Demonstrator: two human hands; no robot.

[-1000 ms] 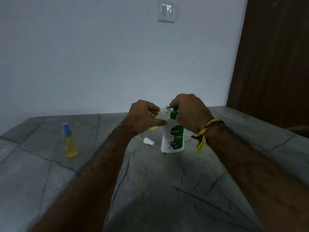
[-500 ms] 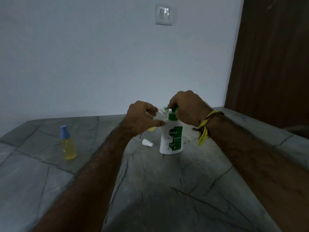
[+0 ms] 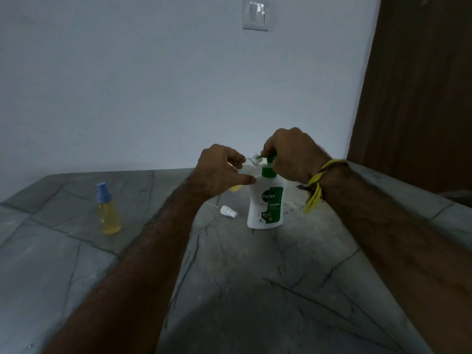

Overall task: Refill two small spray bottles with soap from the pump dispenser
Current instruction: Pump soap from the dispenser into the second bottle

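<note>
A white pump dispenser (image 3: 265,203) with a green label and green pump stands on the grey stone counter (image 3: 255,277). My right hand (image 3: 293,154) sits closed on top of its pump head. My left hand (image 3: 219,169) holds a small clear spray bottle (image 3: 249,164), tilted, its open neck right at the pump's nozzle; yellow liquid shows at the bottle's bottom below my fingers. That bottle's white spray cap (image 3: 228,211) lies on the counter left of the dispenser. A second spray bottle (image 3: 107,210), yellow-filled with a blue cap, stands upright at the left.
A pale wall rises behind the counter, with a light switch (image 3: 255,15) high up. A dark wooden door (image 3: 419,85) stands at the right. A yellow thread band (image 3: 315,185) circles my right wrist.
My right hand has risen slightly with the pump head since one second ago. The left hand keeps the small bottle at the nozzle. The view has shifted a little.
</note>
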